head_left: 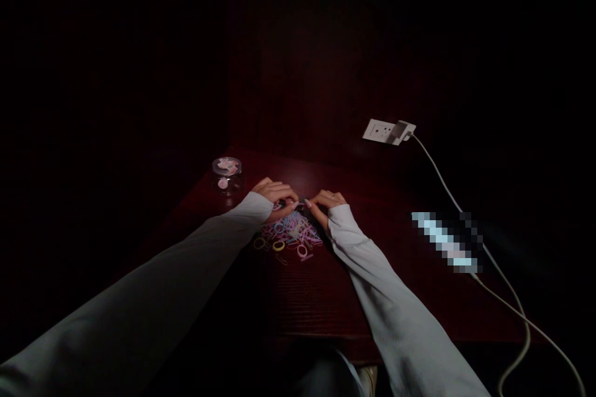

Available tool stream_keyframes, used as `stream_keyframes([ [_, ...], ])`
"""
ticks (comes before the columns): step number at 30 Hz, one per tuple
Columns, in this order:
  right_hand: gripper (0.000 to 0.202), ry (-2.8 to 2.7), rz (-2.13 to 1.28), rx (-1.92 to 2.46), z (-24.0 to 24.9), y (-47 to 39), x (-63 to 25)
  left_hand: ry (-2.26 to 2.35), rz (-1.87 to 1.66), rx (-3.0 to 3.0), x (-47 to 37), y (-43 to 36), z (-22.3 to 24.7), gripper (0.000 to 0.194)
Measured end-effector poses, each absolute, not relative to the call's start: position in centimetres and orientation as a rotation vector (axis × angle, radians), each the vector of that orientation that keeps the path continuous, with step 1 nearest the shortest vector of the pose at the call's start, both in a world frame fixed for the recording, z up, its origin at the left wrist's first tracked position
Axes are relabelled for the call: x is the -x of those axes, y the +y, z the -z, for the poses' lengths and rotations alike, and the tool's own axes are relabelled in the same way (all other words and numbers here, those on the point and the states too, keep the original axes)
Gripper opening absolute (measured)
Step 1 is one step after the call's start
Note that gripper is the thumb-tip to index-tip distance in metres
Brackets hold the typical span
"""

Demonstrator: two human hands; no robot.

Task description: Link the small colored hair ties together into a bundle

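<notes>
A pile of small elastic bands (291, 229) in pink, purple, blue and yellow lies on the dark red table (307, 304). Over its far left side, my left hand (278, 196) has thumb and fingers pinched together. My right hand (325, 203) is pinched too, just to the right, with its fingertips close to those of the left. Something small and pale shows between the two hands, too small and dim to name. Nearer to me, a few yellow and pink bands lie loose at the front of the pile.
A clear round jar (227, 175) with a pink and white label stands at the back left. On the right lies a pixelated, lit device (444, 242) with a white cable (507, 304). A charger (404, 132) sits in a wall socket (378, 130).
</notes>
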State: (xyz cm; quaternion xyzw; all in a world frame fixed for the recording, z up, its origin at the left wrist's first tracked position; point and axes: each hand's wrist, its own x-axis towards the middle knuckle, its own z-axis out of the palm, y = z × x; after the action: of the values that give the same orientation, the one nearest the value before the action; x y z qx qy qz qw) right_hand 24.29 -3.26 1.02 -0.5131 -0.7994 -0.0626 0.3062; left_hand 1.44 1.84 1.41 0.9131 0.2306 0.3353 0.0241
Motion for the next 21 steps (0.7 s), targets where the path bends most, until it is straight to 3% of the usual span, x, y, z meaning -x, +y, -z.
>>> stream_keyframes([
  [21,0.033,-2.133,0.164,1.366,-1.1,-3.3,-24.2,0.645,-1.018,-2.848,-1.3,3.1,-0.3,0.019],
])
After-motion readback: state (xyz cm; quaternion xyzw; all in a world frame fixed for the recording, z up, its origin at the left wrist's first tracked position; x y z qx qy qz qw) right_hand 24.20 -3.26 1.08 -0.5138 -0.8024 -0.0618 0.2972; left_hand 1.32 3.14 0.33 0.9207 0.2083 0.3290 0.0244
